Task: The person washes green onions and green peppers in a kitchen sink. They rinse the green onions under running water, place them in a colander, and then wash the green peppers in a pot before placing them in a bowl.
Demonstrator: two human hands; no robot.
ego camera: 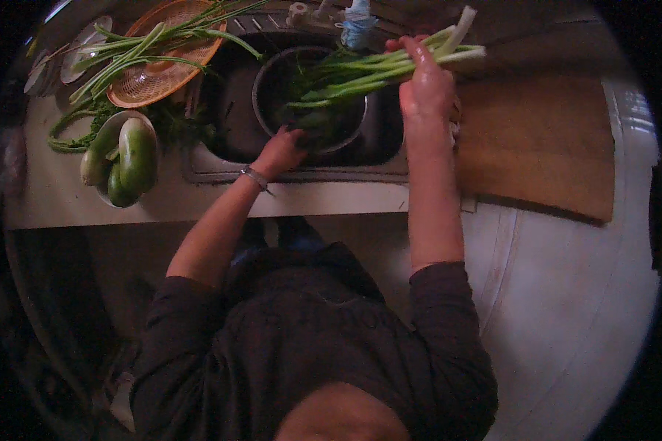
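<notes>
My right hand grips a bunch of celery-like stalks by their pale ends, right of the faucet. Their leafy ends hang into a round metal basin standing in the dark sink. My left hand reaches over the basin's near rim. Its fingertips are in shadow at the dark leaves, and whether they hold any cannot be made out. A light blue cloth is wrapped round the faucet above the basin.
More green stalks lie across an orange woven basket at the left. Nearer stands a bowl of green-and-white radishes. Leafy greens lie beside the sink. A wooden board is at the right, its corner past the counter's edge.
</notes>
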